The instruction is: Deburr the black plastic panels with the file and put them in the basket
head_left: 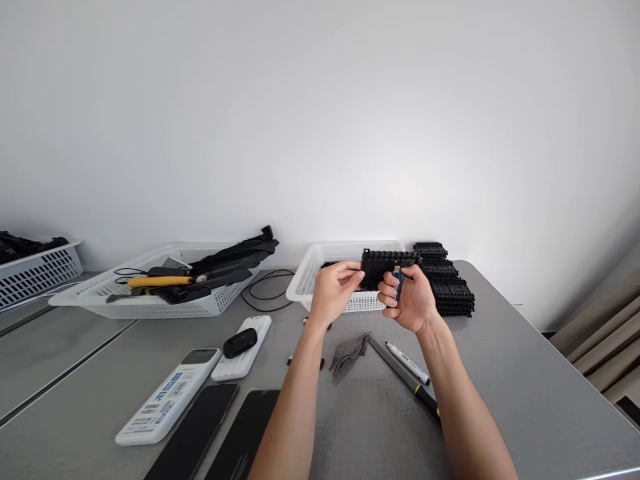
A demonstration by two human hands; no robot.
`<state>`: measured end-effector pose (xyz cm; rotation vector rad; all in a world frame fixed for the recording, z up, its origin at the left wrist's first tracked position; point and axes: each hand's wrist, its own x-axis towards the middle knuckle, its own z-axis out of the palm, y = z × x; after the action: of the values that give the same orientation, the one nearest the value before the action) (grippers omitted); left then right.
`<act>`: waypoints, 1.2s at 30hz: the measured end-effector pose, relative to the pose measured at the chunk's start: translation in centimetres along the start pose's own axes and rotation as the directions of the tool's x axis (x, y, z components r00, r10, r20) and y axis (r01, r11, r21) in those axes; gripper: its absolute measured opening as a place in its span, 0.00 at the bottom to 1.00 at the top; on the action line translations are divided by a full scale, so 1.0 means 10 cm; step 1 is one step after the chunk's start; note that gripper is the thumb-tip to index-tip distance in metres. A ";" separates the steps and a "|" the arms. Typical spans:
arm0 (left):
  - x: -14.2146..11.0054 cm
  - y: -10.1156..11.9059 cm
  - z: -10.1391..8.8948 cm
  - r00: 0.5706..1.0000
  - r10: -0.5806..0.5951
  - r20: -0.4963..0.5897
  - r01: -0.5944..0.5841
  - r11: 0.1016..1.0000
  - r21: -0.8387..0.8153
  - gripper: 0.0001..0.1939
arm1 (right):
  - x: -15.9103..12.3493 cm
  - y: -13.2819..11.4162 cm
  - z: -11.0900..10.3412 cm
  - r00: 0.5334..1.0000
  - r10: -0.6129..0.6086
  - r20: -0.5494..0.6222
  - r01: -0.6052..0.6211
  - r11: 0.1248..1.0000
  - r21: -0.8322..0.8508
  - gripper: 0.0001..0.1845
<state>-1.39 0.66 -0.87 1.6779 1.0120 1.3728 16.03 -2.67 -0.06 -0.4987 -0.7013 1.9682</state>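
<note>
My left hand (334, 293) pinches the left end of a black plastic panel (376, 272) with a ridged top edge, held up in front of a white basket (299, 283). In my closed right hand (414, 301) is a blue lighter (398, 279), upright against the panel's face. The right thumb lies at the lighter's top, where a small orange-red spot shows. Fingers cover part of the lighter. Below the hands, a grey cloth (349, 351) lies crumpled on the table, beside a flat file (395, 363) with a black and yellow handle and a white marker (407, 363).
Stacked black ridged panels (453, 293) stand at the right. A left basket (220, 305) holds black parts and a yellow-handled tool (160, 281). Two white power banks (167, 400), a black case (240, 343), two dark phone-like slabs (193, 430) and a black cable (255, 293) occupy the table.
</note>
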 end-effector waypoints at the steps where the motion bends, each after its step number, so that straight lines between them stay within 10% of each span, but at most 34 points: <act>1: 0.00 -0.01 -0.01 1.000 -0.006 -0.009 0.006 1.000 -0.009 0.16 | -0.01 -0.02 -0.02 1.000 -0.013 -0.007 0.013 1.000 0.004 0.13; 36: -0.03 0.06 0.17 0.999 0.043 -0.020 -0.042 0.997 0.067 0.11 | -0.02 0.08 0.12 0.993 0.068 0.095 -0.046 0.975 -0.219 0.21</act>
<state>0.33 0.07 -0.72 1.7463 1.0502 1.4010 14.90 -3.51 0.31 -0.5568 -0.9831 1.9919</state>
